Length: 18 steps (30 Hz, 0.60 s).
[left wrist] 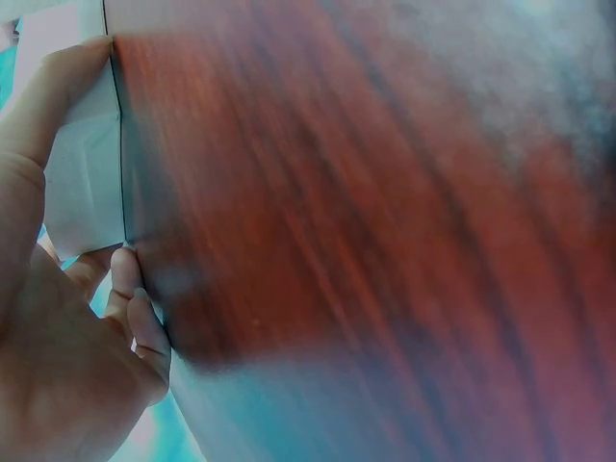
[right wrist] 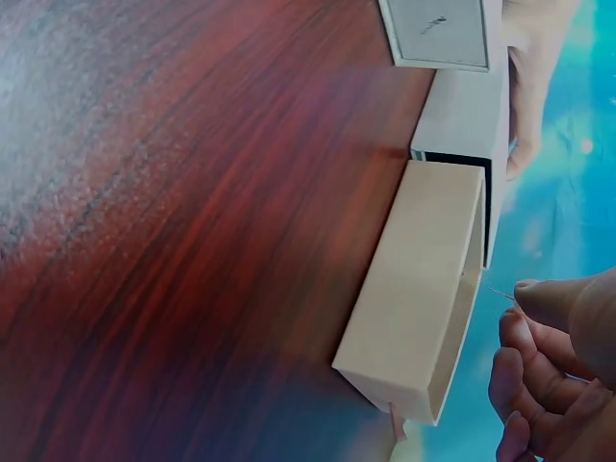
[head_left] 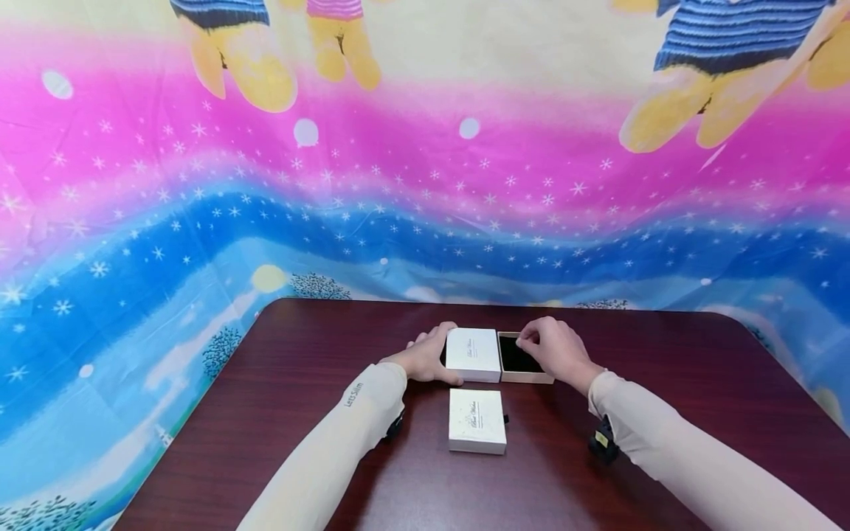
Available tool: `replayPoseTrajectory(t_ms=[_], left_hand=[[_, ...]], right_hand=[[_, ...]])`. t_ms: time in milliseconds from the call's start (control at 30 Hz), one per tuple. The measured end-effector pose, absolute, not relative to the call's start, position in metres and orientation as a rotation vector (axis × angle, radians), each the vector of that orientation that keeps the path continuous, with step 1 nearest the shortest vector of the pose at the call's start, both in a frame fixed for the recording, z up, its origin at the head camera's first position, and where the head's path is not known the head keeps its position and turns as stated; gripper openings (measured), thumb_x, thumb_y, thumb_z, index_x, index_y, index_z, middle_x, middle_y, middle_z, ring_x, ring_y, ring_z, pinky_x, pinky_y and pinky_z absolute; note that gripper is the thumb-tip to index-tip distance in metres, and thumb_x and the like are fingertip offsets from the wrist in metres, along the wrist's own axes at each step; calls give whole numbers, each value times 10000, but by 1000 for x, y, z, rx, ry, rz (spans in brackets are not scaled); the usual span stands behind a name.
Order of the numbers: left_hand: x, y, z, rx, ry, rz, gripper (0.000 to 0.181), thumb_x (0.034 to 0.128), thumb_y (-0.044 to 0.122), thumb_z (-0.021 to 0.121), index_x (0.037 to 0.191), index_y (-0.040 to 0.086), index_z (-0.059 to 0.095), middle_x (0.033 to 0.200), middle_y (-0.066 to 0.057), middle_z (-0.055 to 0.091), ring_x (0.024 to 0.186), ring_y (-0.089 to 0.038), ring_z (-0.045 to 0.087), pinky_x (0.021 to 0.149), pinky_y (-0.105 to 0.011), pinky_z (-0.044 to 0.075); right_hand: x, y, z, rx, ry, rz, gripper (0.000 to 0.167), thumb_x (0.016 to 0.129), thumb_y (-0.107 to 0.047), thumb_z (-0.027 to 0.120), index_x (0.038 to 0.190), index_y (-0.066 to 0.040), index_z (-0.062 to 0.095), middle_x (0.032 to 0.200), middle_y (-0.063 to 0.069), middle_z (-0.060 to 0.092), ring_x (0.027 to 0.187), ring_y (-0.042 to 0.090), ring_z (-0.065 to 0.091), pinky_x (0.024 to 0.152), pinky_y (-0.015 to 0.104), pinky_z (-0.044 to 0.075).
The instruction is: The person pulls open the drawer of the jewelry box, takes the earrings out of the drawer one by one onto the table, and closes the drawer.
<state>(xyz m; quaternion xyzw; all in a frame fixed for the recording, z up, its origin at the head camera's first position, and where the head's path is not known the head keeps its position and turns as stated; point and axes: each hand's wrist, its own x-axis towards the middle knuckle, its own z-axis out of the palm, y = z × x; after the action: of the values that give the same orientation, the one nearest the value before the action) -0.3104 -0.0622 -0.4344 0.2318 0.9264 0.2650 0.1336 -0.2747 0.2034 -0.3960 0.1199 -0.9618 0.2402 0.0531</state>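
1. Left hand point(head_left: 425, 359): is gripping the sleeve point(head_left: 473, 355) between thumb and fingers.
2. Right hand point(head_left: 561, 350): is pinching a thin item point(right wrist: 500, 293) above the tray point(head_left: 526, 379).
3. Tray: is sitting on the desk point(head_left: 265, 376) at the sleeve's right end, showing its black lining point(head_left: 513, 358).
4. Box point(head_left: 477, 419): is lying in front of the sleeve.

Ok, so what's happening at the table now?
The person's left hand holds a white box sleeve. Its black-lined drawer is slid out to the right. Over the drawer, the right hand pinches a thin item, too small to identify. A second white box lies closed, nearer the person.
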Motion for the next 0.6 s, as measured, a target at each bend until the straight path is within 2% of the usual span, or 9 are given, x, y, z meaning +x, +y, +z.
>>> replayPoseTrajectory(t_ms=[600], left_hand=[[-311, -62, -435, 680, 2676, 774, 1017, 763, 414, 872, 1535, 193, 248, 1461, -62, 463, 1146, -238, 420, 1005, -446, 327]], right_hand=[[-267, 213, -388, 341, -2903, 786, 140, 962, -166, 673, 991, -60, 761, 830, 53, 733, 639, 121, 569, 593, 313, 442]])
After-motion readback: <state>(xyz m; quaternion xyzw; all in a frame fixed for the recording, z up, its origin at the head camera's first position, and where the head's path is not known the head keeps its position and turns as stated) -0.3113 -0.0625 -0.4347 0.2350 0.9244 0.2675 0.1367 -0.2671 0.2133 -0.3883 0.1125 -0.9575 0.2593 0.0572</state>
